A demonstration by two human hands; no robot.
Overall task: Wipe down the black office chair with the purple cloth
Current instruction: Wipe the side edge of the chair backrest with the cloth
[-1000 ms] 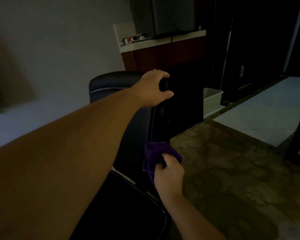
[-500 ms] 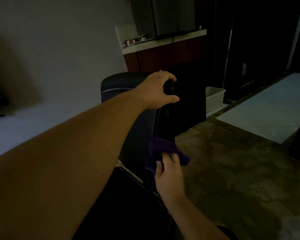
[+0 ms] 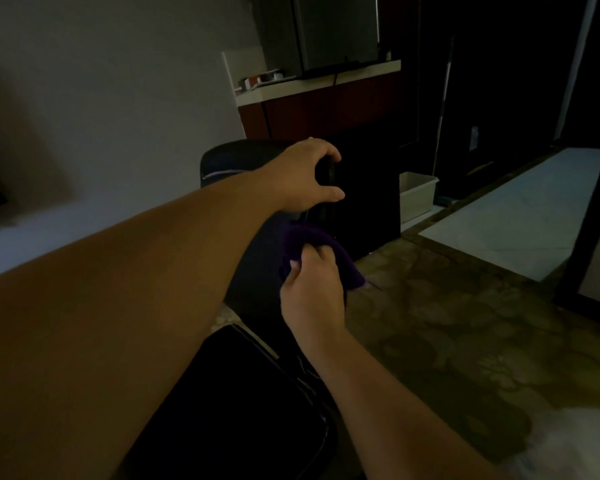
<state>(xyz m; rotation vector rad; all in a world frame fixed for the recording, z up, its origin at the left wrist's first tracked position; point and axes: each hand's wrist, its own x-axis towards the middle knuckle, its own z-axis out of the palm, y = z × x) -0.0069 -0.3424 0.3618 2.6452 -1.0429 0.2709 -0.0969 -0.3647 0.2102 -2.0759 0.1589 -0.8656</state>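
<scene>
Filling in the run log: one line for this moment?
left hand grips black office chair top | right hand holds purple cloth at its backrest edge

The person's left hand [image 3: 302, 174] and right hand [image 3: 312, 292] were both bare, as were the left forearm [image 3: 118, 306] and right forearm [image 3: 378, 403] along all of the length that showed. Close to the wide-angle camera, the left forearm looked very broad and the right one slimmer. A short, pale thumbnail [image 3: 292, 264] showed on the right hand; the dim light hid finer detail.
</scene>
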